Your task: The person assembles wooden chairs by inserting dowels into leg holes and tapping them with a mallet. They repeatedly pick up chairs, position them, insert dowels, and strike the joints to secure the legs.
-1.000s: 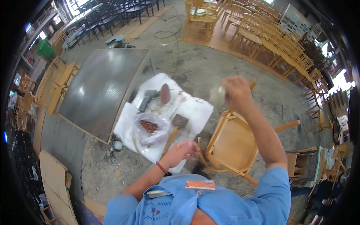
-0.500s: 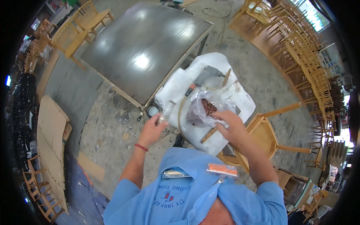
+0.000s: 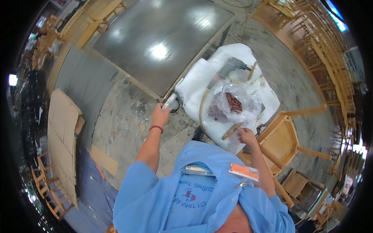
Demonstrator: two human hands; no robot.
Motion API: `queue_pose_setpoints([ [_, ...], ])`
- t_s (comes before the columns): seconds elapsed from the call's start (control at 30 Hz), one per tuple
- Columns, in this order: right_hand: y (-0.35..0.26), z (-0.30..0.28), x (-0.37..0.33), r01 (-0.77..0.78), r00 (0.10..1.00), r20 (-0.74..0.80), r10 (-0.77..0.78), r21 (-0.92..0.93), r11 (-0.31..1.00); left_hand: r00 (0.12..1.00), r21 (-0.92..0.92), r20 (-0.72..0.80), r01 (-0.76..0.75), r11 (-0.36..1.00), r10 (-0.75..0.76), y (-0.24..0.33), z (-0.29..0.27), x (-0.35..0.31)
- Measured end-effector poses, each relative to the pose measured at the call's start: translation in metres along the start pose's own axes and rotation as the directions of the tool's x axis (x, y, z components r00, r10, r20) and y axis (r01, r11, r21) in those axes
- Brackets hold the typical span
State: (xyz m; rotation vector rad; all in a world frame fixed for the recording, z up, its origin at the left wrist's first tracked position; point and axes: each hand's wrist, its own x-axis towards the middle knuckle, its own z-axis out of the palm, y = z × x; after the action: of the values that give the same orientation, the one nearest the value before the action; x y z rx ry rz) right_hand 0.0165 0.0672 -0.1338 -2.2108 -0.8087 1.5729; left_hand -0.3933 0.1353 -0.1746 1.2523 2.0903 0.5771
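My left hand (image 3: 161, 115) is closed around a small clear, shiny bottle (image 3: 169, 101), tilted with its far end over a small round cup (image 3: 175, 105). That cup stands by the corner of the dark table. Curled fingers of my right hand (image 3: 247, 136) are beside a short wooden strip (image 3: 232, 131) at the near edge of a white-covered surface (image 3: 269, 90). Whatever those fingers pinch, if anything, is too small to make out. Just beyond lies an open clear plastic bag (image 3: 219, 110) with small reddish-brown pieces (image 3: 234, 103) inside.
A grey power tool (image 3: 233, 66) and a clear tub (image 3: 237, 75) sit behind the bag. The large dark table (image 3: 155, 42) is ahead. A wooden chair (image 3: 280, 141) lies tipped at right. Flattened cardboard (image 3: 62, 136) is at left; rows of chairs (image 3: 318, 50) line the right.
My right hand has drawn back from the bag toward me, beside the wooden strip. My left hand has brought the bottle over to the cup. The whole view has shifted slightly.
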Motion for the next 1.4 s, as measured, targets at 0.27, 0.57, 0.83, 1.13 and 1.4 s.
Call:
queue_pose_setpoints([
  [0.27, 0.0, 0.025, 0.027, 0.127, 0.946, -0.21, -0.249, -0.467, 0.875, 0.982, 0.103, -0.182, -0.025, 0.994, 0.044, 0.009, 0.013, 0.002],
  [0.57, 0.014, 0.013, 0.002, -0.03, 0.986, -0.126, 0.111, 0.519, 0.854, 0.626, -0.334, 0.133, -0.702, 0.629, 0.769, 0.225, 0.035, -0.038],
  [0.83, 0.049, -0.005, -0.055, 0.098, 0.974, -0.226, -0.006, 0.397, 0.913, 0.203, 0.09, 0.702, -0.976, 0.197, 0.683, 0.233, 0.139, -0.025],
  [1.13, 0.097, 0.032, -0.098, 0.245, 0.931, -0.33, -0.158, 0.243, 0.938, 0.103, -0.24, 0.718, -0.892, 0.384, 0.688, 0.233, 0.118, -0.013],
  [1.4, 0.068, 0.005, -0.088, 0.193, 0.967, -0.237, -0.099, 0.417, 0.888, 0.48, -0.299, 0.757, -0.348, 0.888, 0.443, 0.257, 0.101, -0.024],
])
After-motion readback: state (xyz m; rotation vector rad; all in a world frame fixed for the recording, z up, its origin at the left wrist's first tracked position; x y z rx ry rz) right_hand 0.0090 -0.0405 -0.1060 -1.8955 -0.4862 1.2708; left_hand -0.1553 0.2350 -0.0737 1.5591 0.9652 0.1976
